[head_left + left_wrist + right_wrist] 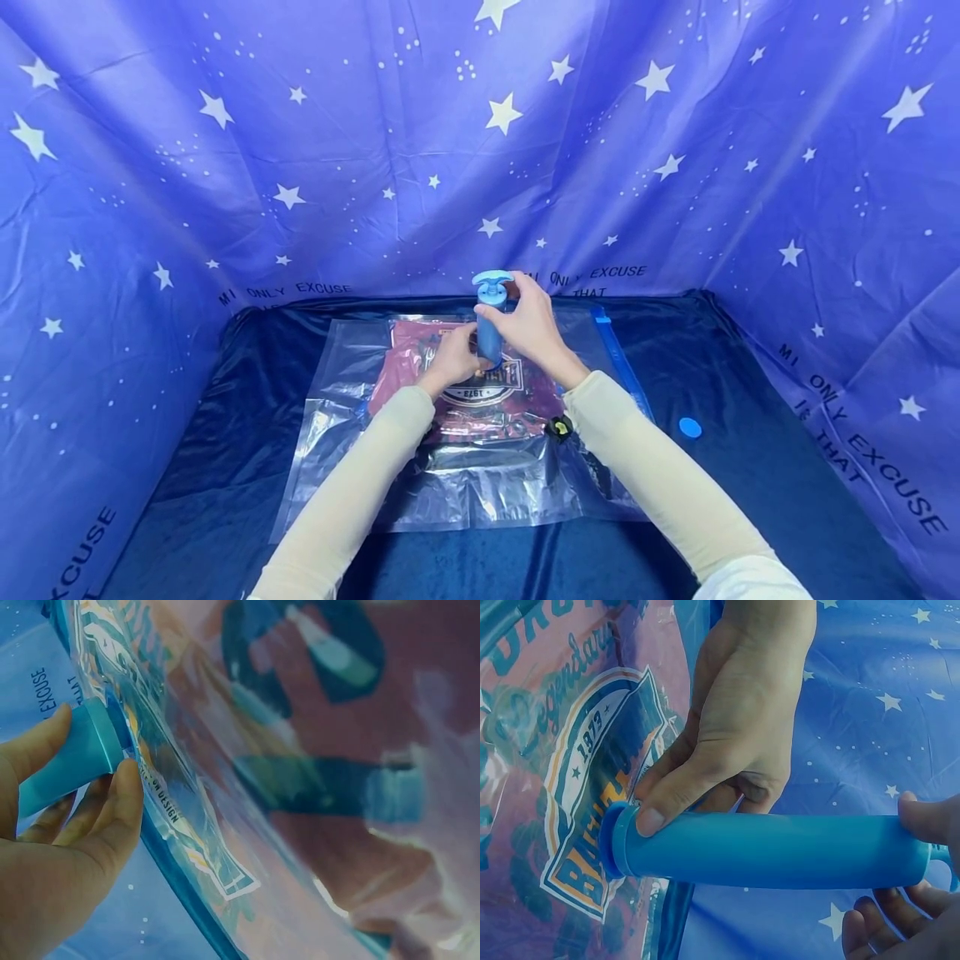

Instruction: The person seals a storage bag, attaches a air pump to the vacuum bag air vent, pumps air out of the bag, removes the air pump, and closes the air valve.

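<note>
A blue hand pump (490, 340) stands upright on a clear plastic storage bag (330, 450), its T-shaped handle (492, 277) low against the barrel top. Inside the bag lies a reddish garment (401, 367) with a printed badge, flattened under the film. My left hand (453, 358) grips the pump's lower end, thumb and fingers around it beside the blue valve (612, 840). Higher up, my right hand (534, 327) holds the barrel just under the handle. In the right wrist view, both hands are on the pump (780, 851).
A round blue cap (690, 427) lies on the dark blue cloth (720, 500) to the right of the bag. Along the bag's right edge runs a blue zip strip (624, 367) with a slider (602, 318). Star-printed curtains (420, 133) enclose the back and sides.
</note>
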`<state>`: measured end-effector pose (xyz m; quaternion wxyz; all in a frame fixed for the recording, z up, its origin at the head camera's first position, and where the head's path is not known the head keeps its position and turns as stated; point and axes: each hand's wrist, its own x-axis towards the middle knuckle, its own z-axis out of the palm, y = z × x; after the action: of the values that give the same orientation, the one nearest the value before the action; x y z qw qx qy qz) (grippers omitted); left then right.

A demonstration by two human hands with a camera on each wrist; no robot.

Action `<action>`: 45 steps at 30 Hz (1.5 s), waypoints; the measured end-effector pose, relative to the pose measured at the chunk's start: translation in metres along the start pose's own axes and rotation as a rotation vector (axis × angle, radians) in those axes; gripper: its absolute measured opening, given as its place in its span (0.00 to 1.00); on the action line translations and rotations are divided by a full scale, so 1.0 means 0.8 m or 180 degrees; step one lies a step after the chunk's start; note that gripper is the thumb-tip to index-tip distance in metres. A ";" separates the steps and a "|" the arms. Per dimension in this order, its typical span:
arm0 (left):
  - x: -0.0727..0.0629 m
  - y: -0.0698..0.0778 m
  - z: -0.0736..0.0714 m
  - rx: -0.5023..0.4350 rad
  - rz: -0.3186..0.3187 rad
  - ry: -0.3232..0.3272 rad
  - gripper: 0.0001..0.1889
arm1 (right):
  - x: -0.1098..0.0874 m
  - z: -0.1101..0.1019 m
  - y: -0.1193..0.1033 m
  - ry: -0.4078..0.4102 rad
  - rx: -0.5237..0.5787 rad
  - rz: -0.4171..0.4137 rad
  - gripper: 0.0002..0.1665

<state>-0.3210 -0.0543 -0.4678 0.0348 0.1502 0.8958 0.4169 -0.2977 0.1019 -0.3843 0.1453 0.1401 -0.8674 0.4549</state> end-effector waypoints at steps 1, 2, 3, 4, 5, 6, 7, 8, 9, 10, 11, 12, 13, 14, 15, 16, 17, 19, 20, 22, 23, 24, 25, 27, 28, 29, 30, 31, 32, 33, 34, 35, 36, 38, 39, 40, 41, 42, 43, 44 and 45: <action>0.000 0.000 0.000 -0.0001 -0.0008 0.0002 0.28 | 0.000 -0.001 0.000 -0.0032 0.0018 -0.0001 0.34; 0.001 0.000 -0.001 -0.0010 -0.0017 0.0011 0.28 | 0.000 -0.002 -0.001 -0.0056 0.0026 -0.0006 0.34; 0.001 0.000 -0.001 -0.0022 -0.0027 0.0016 0.28 | 0.000 -0.003 -0.001 -0.0077 0.0039 -0.0006 0.35; 0.001 0.000 -0.001 -0.0025 -0.0028 0.0024 0.28 | 0.000 -0.003 -0.001 -0.0090 0.0048 -0.0006 0.36; 0.001 0.000 -0.002 -0.0027 -0.0028 0.0032 0.28 | -0.001 -0.003 -0.001 -0.0092 0.0049 -0.0001 0.37; 0.001 0.000 -0.002 -0.0023 -0.0028 0.0038 0.28 | -0.001 -0.003 0.000 -0.0084 0.0054 -0.0004 0.38; 0.001 0.000 -0.002 -0.0029 -0.0026 0.0041 0.29 | -0.002 -0.002 0.000 -0.0072 0.0058 -0.0013 0.39; 0.000 0.000 -0.002 -0.0032 -0.0021 0.0050 0.28 | -0.002 -0.001 0.001 -0.0052 0.0044 -0.0018 0.41; 0.000 0.000 -0.002 -0.0018 -0.0007 0.0058 0.28 | -0.004 0.000 0.002 -0.0033 0.0030 -0.0013 0.43; -0.001 0.000 -0.002 -0.0012 0.0007 0.0068 0.27 | -0.005 0.002 0.003 -0.0006 0.0010 -0.0010 0.44; -0.001 0.000 -0.001 -0.0005 0.0024 0.0081 0.27 | -0.006 0.004 0.004 0.0026 -0.0011 -0.0008 0.45; -0.002 0.000 -0.001 -0.0001 0.0045 0.0094 0.27 | -0.007 0.006 0.005 0.0055 -0.0028 -0.0003 0.45; -0.002 0.000 0.000 0.0001 0.0071 0.0111 0.27 | -0.008 0.008 0.006 0.0086 -0.0050 0.0008 0.44; -0.002 -0.001 0.000 0.0009 0.0092 0.0125 0.27 | -0.009 0.010 0.006 0.0116 -0.0059 0.0014 0.43; -0.002 -0.001 0.001 0.0011 0.0108 0.0131 0.27 | -0.010 0.011 0.007 0.0141 -0.0063 0.0012 0.41; -0.002 -0.001 0.001 0.0006 0.0118 0.0132 0.27 | -0.010 0.012 0.008 0.0163 -0.0056 0.0008 0.39; -0.001 -0.001 0.002 0.0004 0.0125 0.0133 0.27 | -0.010 0.013 0.008 0.0180 -0.0042 0.0002 0.38; -0.001 -0.001 0.002 -0.0003 0.0123 0.0125 0.28 | -0.011 0.013 0.008 0.0186 -0.0007 -0.0011 0.35; -0.001 -0.001 0.002 -0.0003 0.0114 0.0119 0.27 | -0.011 0.012 0.007 0.0178 0.0007 -0.0015 0.34; 0.000 -0.001 0.002 0.0009 0.0099 0.0111 0.27 | -0.011 0.010 0.007 0.0144 0.0003 -0.0013 0.34; 0.000 -0.001 0.002 0.0018 0.0093 0.0108 0.28 | -0.011 0.009 0.006 0.0116 -0.0003 -0.0009 0.34; 0.000 -0.001 0.002 0.0028 0.0082 0.0102 0.28 | -0.011 0.007 0.006 0.0083 -0.0021 0.0000 0.34; 0.000 -0.001 0.002 0.0032 0.0071 0.0097 0.28 | -0.011 0.007 0.006 0.0040 -0.0037 0.0003 0.34; 0.001 -0.001 0.002 0.0043 0.0042 0.0089 0.29 | -0.011 0.005 0.006 -0.0053 -0.0050 0.0018 0.34; 0.001 -0.002 0.002 0.0040 0.0030 0.0082 0.29 | -0.011 0.005 0.007 -0.0095 -0.0044 0.0023 0.35; 0.001 -0.002 0.002 0.0024 0.0023 0.0076 0.29 | -0.011 0.005 0.007 -0.0119 -0.0028 0.0028 0.35; 0.001 -0.002 0.002 0.0010 0.0018 0.0074 0.28 | -0.011 0.005 0.007 -0.0129 -0.0003 0.0031 0.36; 0.002 -0.002 0.002 -0.0003 0.0023 0.0080 0.28 | -0.010 0.005 0.008 -0.0130 0.0032 0.0017 0.37; 0.002 -0.002 0.002 -0.0008 0.0030 0.0085 0.27 | -0.010 0.006 0.009 -0.0115 0.0062 0.0018 0.38; 0.001 -0.002 0.002 -0.0009 0.0041 0.0092 0.26 | -0.010 0.008 0.009 -0.0087 0.0091 0.0016 0.39; 0.001 -0.002 0.002 -0.0014 0.0049 0.0096 0.25 | -0.010 0.009 0.010 -0.0047 0.0100 0.0019 0.40; 0.001 -0.003 0.002 -0.0002 0.0057 0.0103 0.25 | -0.010 0.011 0.011 -0.0009 0.0103 0.0029 0.41; 0.001 -0.003 0.002 0.0003 0.0055 0.0107 0.24 | -0.010 0.013 0.011 0.0026 0.0094 0.0040 0.42; 0.000 -0.002 0.003 0.0012 0.0049 0.0106 0.24 | -0.011 0.016 0.012 0.0093 0.0060 0.0077 0.40; -0.001 -0.002 0.003 0.0011 0.0040 0.0104 0.25 | -0.011 0.017 0.012 0.0120 0.0048 0.0087 0.39; -0.001 -0.002 0.003 0.0007 0.0032 0.0100 0.25 | -0.012 0.018 0.012 0.0146 0.0045 0.0084 0.37; -0.001 -0.002 0.003 -0.0002 0.0031 0.0104 0.26 | -0.012 0.018 0.011 0.0166 0.0052 0.0080 0.36; -0.001 -0.002 0.004 -0.0008 0.0029 0.0110 0.26 | -0.012 0.018 0.011 0.0179 0.0061 0.0076 0.34; -0.001 -0.001 0.004 -0.0007 0.0031 0.0118 0.27 | -0.013 0.017 0.012 0.0186 0.0071 0.0072 0.33; -0.001 -0.001 0.004 -0.0002 0.0033 0.0124 0.28 | -0.013 0.016 0.012 0.0184 0.0087 0.0068 0.32; -0.001 -0.001 0.003 0.0002 0.0032 0.0127 0.29 | -0.013 0.015 0.012 0.0172 0.0087 0.0058 0.32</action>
<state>-0.3196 -0.0532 -0.4703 0.0147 0.1464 0.8956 0.4198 -0.2929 0.0980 -0.4021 0.1625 0.1218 -0.8581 0.4716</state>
